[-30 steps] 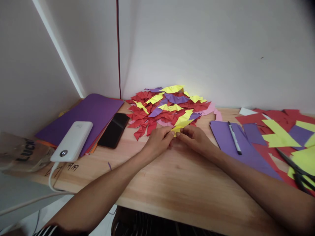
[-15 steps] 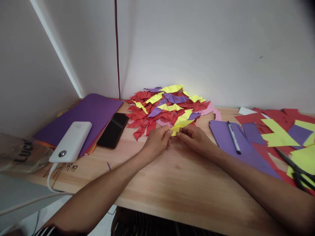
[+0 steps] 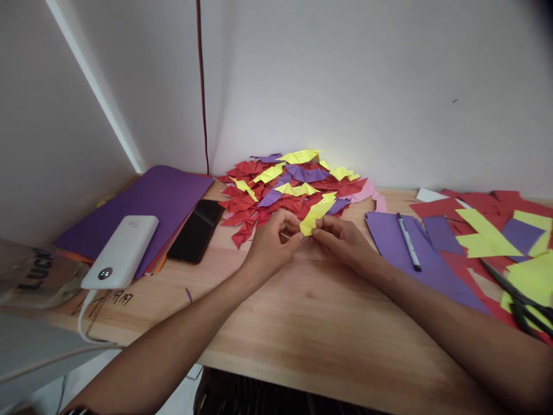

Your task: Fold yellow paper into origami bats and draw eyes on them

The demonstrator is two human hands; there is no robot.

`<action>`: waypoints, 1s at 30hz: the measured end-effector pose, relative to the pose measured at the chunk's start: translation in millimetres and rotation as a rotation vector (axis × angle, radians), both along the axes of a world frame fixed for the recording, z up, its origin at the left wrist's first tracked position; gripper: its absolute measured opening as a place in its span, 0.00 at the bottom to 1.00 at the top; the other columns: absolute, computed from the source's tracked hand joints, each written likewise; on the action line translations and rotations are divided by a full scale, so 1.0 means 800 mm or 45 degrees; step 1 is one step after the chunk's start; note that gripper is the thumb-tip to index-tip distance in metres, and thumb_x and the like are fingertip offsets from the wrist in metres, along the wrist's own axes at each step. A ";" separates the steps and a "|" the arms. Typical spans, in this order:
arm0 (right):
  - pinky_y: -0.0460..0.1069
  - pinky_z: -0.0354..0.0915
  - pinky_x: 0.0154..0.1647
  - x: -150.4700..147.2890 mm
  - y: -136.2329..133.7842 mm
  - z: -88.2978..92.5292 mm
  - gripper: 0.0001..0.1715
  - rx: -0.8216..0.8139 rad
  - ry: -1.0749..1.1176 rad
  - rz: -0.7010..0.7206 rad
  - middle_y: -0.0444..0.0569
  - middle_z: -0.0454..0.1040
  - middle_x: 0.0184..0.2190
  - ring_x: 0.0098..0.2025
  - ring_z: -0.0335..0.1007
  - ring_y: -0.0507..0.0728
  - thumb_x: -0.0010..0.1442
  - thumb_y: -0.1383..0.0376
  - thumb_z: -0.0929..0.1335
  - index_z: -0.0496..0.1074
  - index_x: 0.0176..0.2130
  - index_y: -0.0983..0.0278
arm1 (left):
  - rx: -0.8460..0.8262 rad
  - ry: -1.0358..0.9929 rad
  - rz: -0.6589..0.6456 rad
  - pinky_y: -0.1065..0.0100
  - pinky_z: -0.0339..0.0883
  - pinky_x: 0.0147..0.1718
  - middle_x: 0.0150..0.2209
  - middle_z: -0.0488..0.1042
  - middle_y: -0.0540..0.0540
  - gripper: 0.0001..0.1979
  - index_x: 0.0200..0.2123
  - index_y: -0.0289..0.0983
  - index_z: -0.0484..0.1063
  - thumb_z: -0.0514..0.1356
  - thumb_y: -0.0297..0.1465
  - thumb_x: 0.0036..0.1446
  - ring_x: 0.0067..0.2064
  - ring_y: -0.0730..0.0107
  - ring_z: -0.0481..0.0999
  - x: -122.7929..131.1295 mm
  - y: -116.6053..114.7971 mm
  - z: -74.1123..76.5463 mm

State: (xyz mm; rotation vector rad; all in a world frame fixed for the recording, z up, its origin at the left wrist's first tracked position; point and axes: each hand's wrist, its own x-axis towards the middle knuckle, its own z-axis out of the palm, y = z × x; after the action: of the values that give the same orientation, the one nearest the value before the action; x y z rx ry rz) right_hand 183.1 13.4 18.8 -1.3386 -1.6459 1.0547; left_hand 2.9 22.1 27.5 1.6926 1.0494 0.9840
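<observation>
- At the middle of the tabletop (image 3: 302, 323), just in front of a pile of folded paper shapes (image 3: 294, 184), both hands meet on one yellow paper piece (image 3: 311, 218).
- The left hand (image 3: 270, 239) is narrowed to a pinch, with thumb and fingertips closed on the piece's left edge and the other fingers curled under.
- The right hand (image 3: 341, 239) pinches the lower right edge in the same way, knuckles up.
- The yellow paper piece is lifted slightly off the wood and tilts up toward the pile, its far tip near the red and purple shapes.
- The step in hand looks like folding or pressing a crease. How far the fold has come is too small to tell.
- Any further crease would call for a steady pinch on both sides, the edges lined up, and the piece kept clear of the pile behind it.
- To the left lie a dark phone (image 3: 196, 230), a white power bank (image 3: 121, 251) with its cable, and a stack of purple sheets (image 3: 151, 202).
- To the right a pen (image 3: 408, 249) rests on a purple sheet (image 3: 389, 230), with cut scraps (image 3: 488, 230) and scissors (image 3: 518, 294) beyond, well apart from the hands.
</observation>
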 end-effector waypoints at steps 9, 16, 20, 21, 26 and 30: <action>0.47 0.50 0.25 0.003 0.000 -0.006 0.11 0.073 -0.060 0.055 0.40 0.61 0.23 0.25 0.54 0.49 0.59 0.61 0.64 0.62 0.27 0.62 | 0.020 0.069 -0.024 0.72 0.63 0.31 0.31 0.73 0.51 0.04 0.33 0.37 0.67 0.59 0.26 0.52 0.32 0.74 0.72 0.000 0.001 -0.001; 0.47 0.54 0.26 0.004 -0.001 -0.008 0.13 0.061 -0.069 0.091 0.41 0.61 0.25 0.27 0.56 0.50 0.59 0.58 0.66 0.61 0.29 0.62 | -0.033 -0.058 -0.101 0.73 0.63 0.31 0.28 0.70 0.52 0.02 0.31 0.36 0.67 0.58 0.25 0.52 0.30 0.76 0.70 0.000 0.003 -0.002; 0.47 0.54 0.27 0.004 -0.001 -0.007 0.12 0.018 -0.051 0.122 0.42 0.62 0.26 0.28 0.57 0.51 0.58 0.58 0.66 0.62 0.30 0.63 | -0.140 -0.190 -0.113 0.73 0.63 0.30 0.26 0.69 0.53 0.03 0.29 0.36 0.67 0.59 0.24 0.50 0.28 0.77 0.70 0.001 0.004 -0.002; 0.47 0.54 0.26 0.004 -0.001 -0.007 0.12 0.008 -0.046 0.126 0.42 0.62 0.26 0.27 0.57 0.51 0.58 0.58 0.66 0.63 0.30 0.63 | -0.162 -0.221 -0.118 0.74 0.63 0.30 0.25 0.69 0.53 0.03 0.29 0.36 0.67 0.59 0.24 0.50 0.28 0.78 0.70 0.001 0.004 -0.002; 0.47 0.54 0.26 0.007 0.001 -0.008 0.13 -0.011 -0.048 0.141 0.43 0.64 0.26 0.28 0.57 0.51 0.59 0.57 0.66 0.63 0.30 0.62 | -0.233 -0.296 -0.142 0.75 0.64 0.27 0.25 0.70 0.54 0.04 0.29 0.35 0.68 0.61 0.25 0.50 0.26 0.79 0.71 0.002 0.005 -0.003; 0.48 0.55 0.27 0.008 0.001 -0.008 0.12 -0.016 -0.050 0.159 0.44 0.66 0.27 0.28 0.60 0.52 0.59 0.57 0.66 0.64 0.31 0.62 | -0.249 -0.310 -0.181 0.75 0.66 0.26 0.25 0.72 0.52 0.04 0.28 0.34 0.68 0.62 0.26 0.49 0.27 0.78 0.73 0.000 0.010 -0.005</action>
State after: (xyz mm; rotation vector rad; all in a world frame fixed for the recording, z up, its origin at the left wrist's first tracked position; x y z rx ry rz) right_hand 189.8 14.6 12.1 -1.2852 -1.7737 1.1189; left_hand 2.6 29.8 23.6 1.4271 0.8256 0.9369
